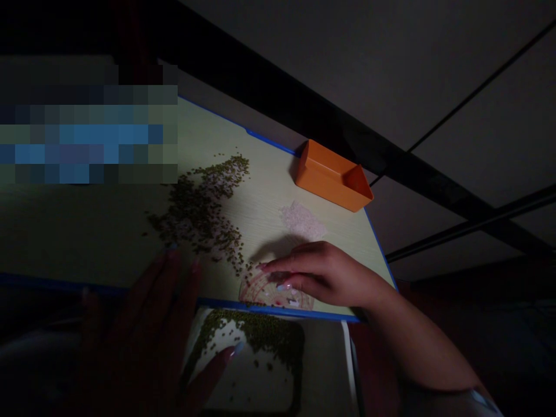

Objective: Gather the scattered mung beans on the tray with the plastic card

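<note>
My right hand (pixel 328 272) is over a clear protractor (pixel 256 289) with red markings, at the table's near edge. Its bent fingers and thumb are on the protractor; the underside of the grip is hidden. Small green beans (pixel 208 208), resembling mung beans, lie scattered with pale grains on the table (pixel 260 185), a few along the protractor. In shadow at the lower left, my left hand (pixel 147 324) has its fingers spread, with fingertips over the table edge and the thumb above a white tray (pixel 346 353). More green beans (pixel 278 333) lie in this tray.
An orange open box (pixel 328 182) stands by the far right table edge. A small heap of pale grains (pixel 303 220), possibly rice, lies between it and my right hand. Pale panels (pixel 469 133) rise behind the table. The upper left is pixelated.
</note>
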Motion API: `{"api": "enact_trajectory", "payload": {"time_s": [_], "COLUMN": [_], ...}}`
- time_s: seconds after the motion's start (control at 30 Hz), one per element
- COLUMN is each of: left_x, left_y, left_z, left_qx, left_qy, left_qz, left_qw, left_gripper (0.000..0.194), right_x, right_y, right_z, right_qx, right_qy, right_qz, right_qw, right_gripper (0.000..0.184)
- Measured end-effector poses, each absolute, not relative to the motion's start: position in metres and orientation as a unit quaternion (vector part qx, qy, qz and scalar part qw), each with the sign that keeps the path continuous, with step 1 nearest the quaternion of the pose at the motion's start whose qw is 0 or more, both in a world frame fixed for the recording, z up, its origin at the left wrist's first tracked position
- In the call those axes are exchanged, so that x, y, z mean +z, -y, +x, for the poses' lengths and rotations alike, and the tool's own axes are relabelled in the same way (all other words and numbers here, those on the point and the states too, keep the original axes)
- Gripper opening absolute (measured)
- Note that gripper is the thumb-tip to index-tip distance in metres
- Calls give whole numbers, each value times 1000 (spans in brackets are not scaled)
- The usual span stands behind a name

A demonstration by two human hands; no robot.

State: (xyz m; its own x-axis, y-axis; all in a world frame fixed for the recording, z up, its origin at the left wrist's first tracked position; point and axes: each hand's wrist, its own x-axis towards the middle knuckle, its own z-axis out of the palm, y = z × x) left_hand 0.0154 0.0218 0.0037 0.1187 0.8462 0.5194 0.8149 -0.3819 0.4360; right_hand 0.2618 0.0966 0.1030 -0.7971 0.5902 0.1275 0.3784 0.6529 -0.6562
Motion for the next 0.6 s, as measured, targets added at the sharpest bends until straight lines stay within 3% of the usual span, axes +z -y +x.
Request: {"api": "enact_trajectory", "payload": {"time_s": [0.13,0.6], "left_x": [4,3], "left_y": [-21,-22], "left_z": [12,12], "left_qx": [341,348], "left_qy": [-549,-551], "left_qz": [762,758], "left_qw": [35,31], "left_gripper": [87,83], "right_x": [103,110], "right_y": [-97,-101], "right_z": [263,274], "right_qx": [324,291], "right_qy": [890,896], "right_qz": [-276,-277], "right_qw": [164,189], "right_gripper": [30,29]}}
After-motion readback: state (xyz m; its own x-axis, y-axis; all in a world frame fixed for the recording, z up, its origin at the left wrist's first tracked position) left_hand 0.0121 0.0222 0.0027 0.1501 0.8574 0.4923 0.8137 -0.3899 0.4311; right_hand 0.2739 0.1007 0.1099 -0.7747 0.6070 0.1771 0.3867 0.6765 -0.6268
